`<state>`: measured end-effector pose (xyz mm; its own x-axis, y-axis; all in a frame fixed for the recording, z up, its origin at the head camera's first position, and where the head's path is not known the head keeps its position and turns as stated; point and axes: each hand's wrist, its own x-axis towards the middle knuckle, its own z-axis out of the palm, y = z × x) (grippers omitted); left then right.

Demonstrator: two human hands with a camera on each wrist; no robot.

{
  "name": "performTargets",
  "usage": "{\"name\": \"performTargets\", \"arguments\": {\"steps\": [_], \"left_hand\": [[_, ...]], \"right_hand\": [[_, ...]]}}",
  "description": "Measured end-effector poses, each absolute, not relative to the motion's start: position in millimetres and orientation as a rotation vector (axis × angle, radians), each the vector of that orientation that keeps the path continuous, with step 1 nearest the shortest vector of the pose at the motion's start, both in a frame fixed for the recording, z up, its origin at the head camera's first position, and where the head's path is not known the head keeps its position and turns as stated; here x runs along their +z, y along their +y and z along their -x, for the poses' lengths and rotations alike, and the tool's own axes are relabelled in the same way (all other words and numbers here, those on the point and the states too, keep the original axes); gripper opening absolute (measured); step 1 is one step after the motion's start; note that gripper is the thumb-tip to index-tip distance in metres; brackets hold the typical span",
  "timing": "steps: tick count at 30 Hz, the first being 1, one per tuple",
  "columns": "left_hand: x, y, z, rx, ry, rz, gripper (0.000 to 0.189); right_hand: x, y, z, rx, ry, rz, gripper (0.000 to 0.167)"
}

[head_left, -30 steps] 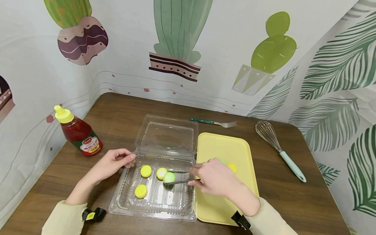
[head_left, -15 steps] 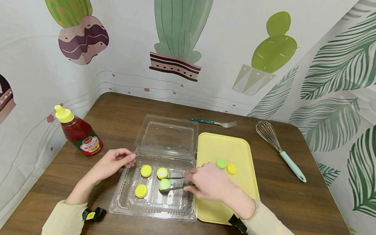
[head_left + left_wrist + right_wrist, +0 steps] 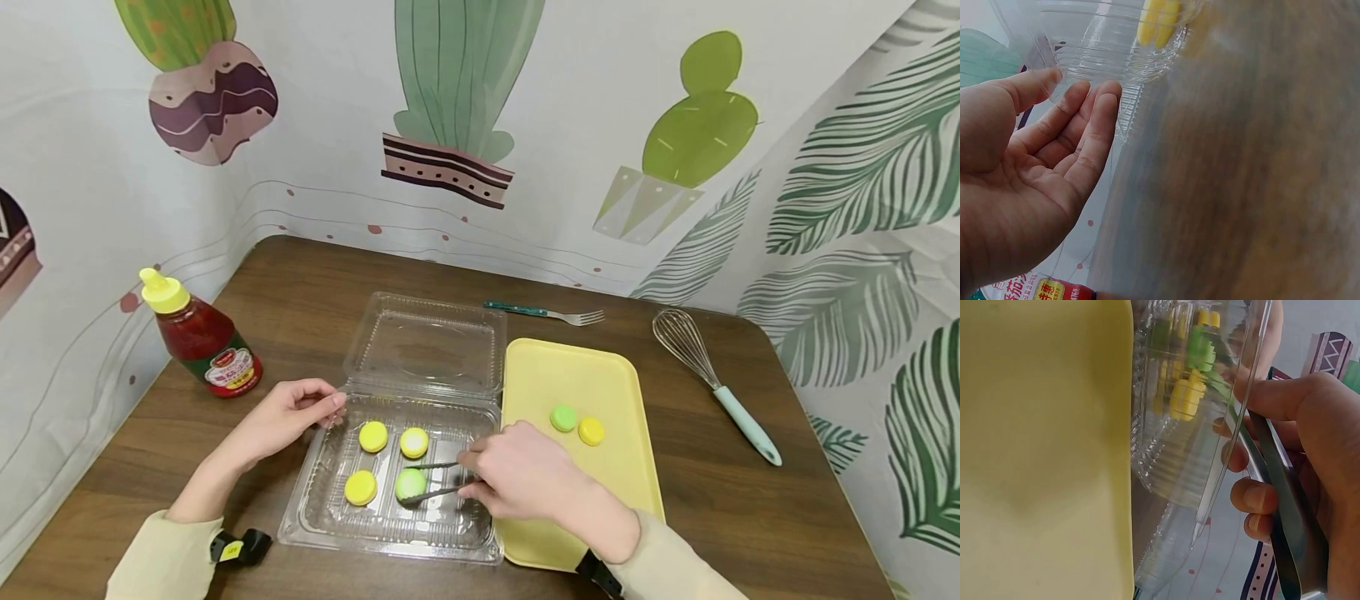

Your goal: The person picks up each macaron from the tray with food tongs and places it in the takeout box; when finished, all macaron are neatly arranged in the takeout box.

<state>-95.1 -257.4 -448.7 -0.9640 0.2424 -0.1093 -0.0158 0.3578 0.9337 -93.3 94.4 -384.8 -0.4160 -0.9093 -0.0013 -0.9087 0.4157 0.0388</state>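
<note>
My right hand (image 3: 521,471) holds dark metal tongs (image 3: 1300,531) over the clear plastic clamshell container (image 3: 390,546). The tong tips lie around a green macaron (image 3: 410,485) inside the container; whether it rests on the floor is hard to tell. Three yellow macarons sit near it: one at the back left (image 3: 373,436), one just behind the green one (image 3: 414,442), one at the front left (image 3: 361,488). With thumb and fingertips, my left hand (image 3: 1041,137) pinches the container's rim at its back left corner. The lid (image 3: 427,346) lies folded back.
Right of the container is a yellow tray (image 3: 570,367) bearing a green macaron (image 3: 563,417) and a yellow macaron (image 3: 591,431). A fork (image 3: 543,312) lies behind, a whisk (image 3: 716,383) far right. A ketchup bottle (image 3: 210,350) stands at the left.
The right hand has moved left and toward the front with the tongs, taking the green macaron from beside the middle yellow one to in front of it. The left hand stays put.
</note>
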Motion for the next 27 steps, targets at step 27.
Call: {"name": "performTargets", "arguments": {"steps": [27], "left_hand": [[-448.3,-256.5,94.3,1.689,2.373,-0.219,0.023]], "right_hand": [[-394.8,90.0,90.6,-0.102,-2.581,-1.679,0.032]]}}
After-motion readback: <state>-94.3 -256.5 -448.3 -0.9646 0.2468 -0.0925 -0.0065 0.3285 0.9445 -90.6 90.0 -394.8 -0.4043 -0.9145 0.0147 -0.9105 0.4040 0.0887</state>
